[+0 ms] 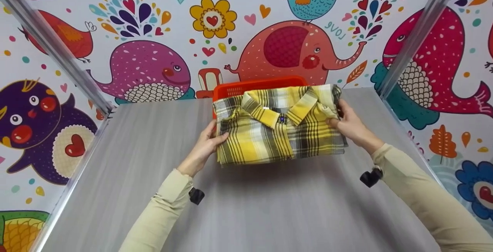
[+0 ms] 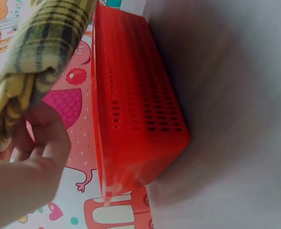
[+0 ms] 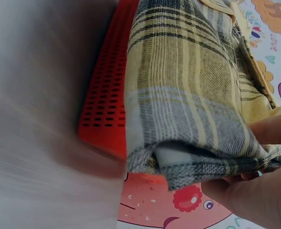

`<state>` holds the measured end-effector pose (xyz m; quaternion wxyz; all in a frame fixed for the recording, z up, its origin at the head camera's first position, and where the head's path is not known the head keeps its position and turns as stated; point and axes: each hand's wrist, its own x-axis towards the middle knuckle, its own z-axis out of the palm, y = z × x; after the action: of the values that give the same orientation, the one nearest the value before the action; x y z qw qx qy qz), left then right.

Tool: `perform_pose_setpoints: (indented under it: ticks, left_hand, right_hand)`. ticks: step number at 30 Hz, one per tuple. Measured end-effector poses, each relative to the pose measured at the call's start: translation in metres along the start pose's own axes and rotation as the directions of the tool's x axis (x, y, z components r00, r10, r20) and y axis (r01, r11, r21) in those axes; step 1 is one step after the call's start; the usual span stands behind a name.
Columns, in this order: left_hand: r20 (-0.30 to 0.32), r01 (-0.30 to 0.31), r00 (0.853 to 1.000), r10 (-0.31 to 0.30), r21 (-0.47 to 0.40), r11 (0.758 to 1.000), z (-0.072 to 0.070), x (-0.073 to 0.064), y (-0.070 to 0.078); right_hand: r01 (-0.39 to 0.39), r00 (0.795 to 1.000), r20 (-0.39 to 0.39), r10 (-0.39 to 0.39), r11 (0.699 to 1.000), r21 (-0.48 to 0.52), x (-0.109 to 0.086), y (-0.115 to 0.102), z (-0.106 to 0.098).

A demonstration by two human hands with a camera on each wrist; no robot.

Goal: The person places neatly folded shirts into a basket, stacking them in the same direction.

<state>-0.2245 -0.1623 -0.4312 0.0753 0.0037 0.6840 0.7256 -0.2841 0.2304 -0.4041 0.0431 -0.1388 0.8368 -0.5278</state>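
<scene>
A folded plaid shirt [image 1: 262, 140] in yellow, black and white hangs between my two hands, its collar on top and facing me. My left hand [image 1: 206, 146] grips its left edge, thumb on the front and fingers behind. On the opposite edge, my right hand [image 1: 352, 125] pinches the folded layers, which the right wrist view shows between thumb and fingers. Behind the shirt stands a red plastic basket [image 2: 135, 95] with slotted walls. The shirt [image 3: 178, 86] overlaps the basket in the head view and hides most of it.
The basket rests on a grey wood-grain table [image 1: 146, 159], close to the back wall [image 1: 215, 55] printed with cartoon animals. Side panels with metal corner posts [image 1: 57, 44] bound the table left and right. Small black devices [image 1: 197, 196] sit at both wrists.
</scene>
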Motion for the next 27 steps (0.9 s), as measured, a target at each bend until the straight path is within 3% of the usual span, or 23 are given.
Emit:
perform_pose_setpoints:
  ticks: [7, 11, 20, 27]
  left_hand:
    - [-0.031, -0.055, 0.998, 0.057, 0.065, 0.996, -0.007, 0.03, 0.014]
    - [-0.036, -0.054, 0.998, 0.057, 0.076, 0.996, -0.013, 0.046, 0.02]
    - [-0.051, 0.023, 0.999, -0.017, 0.111, 0.994, -0.014, 0.07, 0.03]
    - [-0.081, 0.101, 0.993, -0.087, 0.186, 0.977, -0.016, 0.083, 0.04]
  right_hand:
    - [0.004, 0.998, -0.058, -0.005, 1.0, -0.013, 0.026, -0.008, -0.003]
    - [0.009, 0.996, -0.084, -0.01, 1.0, -0.012, 0.038, -0.013, -0.004]
    - [-0.021, 0.988, -0.152, 0.012, 0.998, -0.055, 0.069, -0.014, -0.007]
    - [-0.115, 0.984, -0.151, 0.097, 0.986, -0.116, 0.084, -0.021, -0.005]
